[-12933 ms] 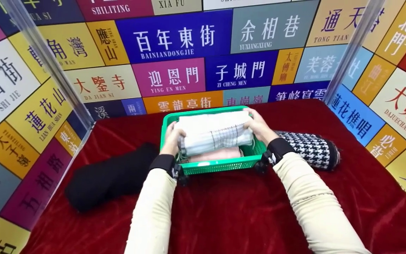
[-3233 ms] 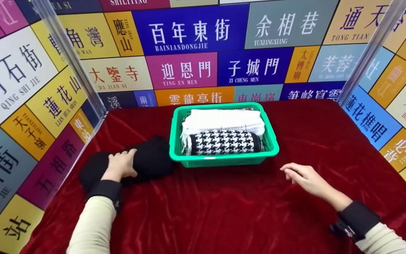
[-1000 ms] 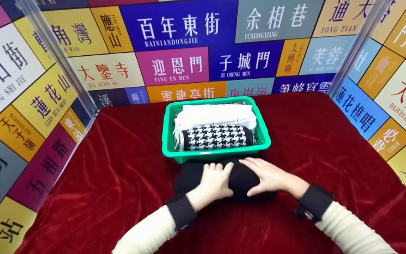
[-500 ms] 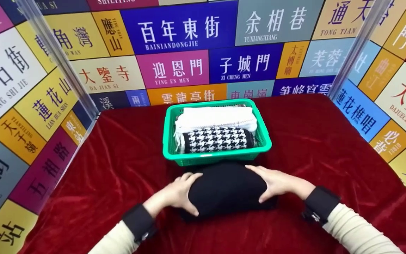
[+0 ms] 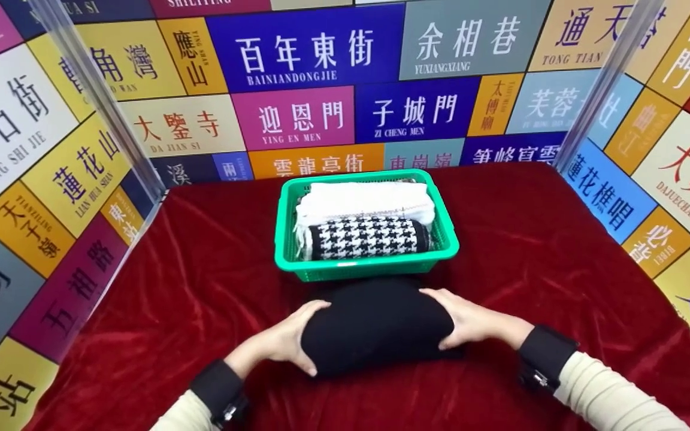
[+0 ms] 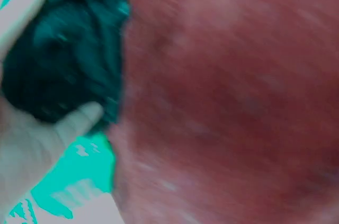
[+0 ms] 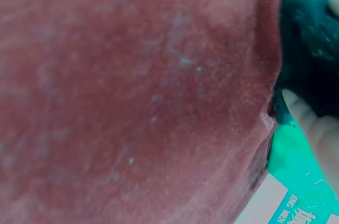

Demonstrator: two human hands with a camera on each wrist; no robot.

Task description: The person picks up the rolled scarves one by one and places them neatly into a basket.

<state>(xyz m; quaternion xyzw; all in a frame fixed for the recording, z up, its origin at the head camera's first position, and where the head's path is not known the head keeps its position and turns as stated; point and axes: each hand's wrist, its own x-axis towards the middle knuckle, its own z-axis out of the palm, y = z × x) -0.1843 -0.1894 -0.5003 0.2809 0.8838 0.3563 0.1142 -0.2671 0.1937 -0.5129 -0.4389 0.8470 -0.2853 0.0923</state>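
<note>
A thick black cloth roll point(image 5: 375, 329) lies crosswise on the red velvet cloth in front of the green basket point(image 5: 369, 266). My left hand point(image 5: 282, 341) grips its left end, thumb on the near side and fingers on the far side. At the opposite end, my right hand point(image 5: 477, 320) holds it the same way. The left wrist view shows the roll's end point(image 6: 69, 60) between my thumb and fingers; part of the other end point(image 7: 307, 49) appears in the right wrist view. Inside the basket are a rolled houndstooth scarf point(image 5: 369, 238) and a folded white cloth point(image 5: 363, 199).
Red velvet point(image 5: 530, 239) covers the table, with small folds. Behind it and at both sides stand walls of coloured panels with lettering point(image 5: 303, 51). Metal posts point(image 5: 111, 114) mark the left and right back corners.
The white cloth and houndstooth scarf went into the basket. The black roll moved from the left to in front of the basket. My left hand has slid out from its top to its left end.
</note>
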